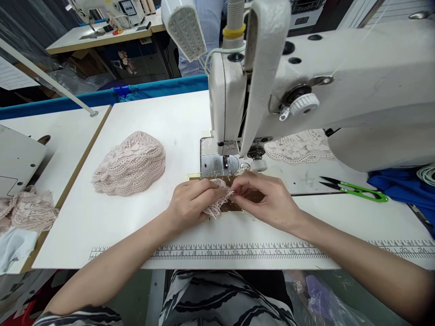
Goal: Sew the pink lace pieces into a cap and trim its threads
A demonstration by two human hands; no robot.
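The small piece of pink lace [215, 209] is bunched between my hands, just in front of the needle plate [214, 165] and over a brown patch in the worktop [136, 231]. My left hand [190, 201] presses it between thumb and fingers, I'd say to steady the bulk of it. My right hand [272, 201] pinches its edge with thumb and fingertip, which suits fine handling; whether I also have a thread there, I cannot tell. Holding it this near spares a long reach to the sewing machine [227, 99].

To my left lies a neat stack of lace [131, 165], fanned a little and probably set there for easy picking up. More lace [301, 147] lies flat under the machine's arm. The green-handled snips [367, 194] rest to my right, beside the blue cloth [390, 181], within what looks like easy reach.

The worktop is white, with a printed ruler [238, 251] along my edge, handy for measuring. A lamp head [186, 34] hangs by the machine. On the neighbouring table at far left sits a loose heap of lace [34, 210]. Beyond a blue fabric strip [163, 88] stand another sewing machine [108, 11] and a person in a striped shirt [207, 36].
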